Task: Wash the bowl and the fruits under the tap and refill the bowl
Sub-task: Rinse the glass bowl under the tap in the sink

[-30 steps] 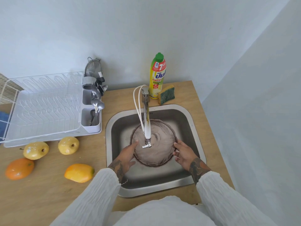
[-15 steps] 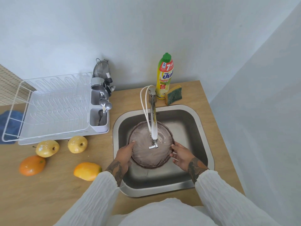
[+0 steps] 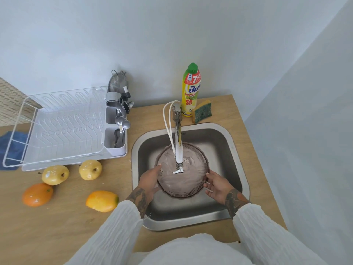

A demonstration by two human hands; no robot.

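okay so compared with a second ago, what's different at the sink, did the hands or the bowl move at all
Little changed. Both hands kept their places on the bowl under the tap: the left hand on its left rim, the right hand on its right rim. Nothing was taken hold of or let go. The camera shifted a little, so the whole scene slid in the frame. The four fruits on the counter stayed put.

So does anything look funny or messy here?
Nothing is spilled or broken. The only odd bit: two thin white tubes loop loosely beside the tap, over the sink. The fruits lie loose on the counter, awaiting washing.
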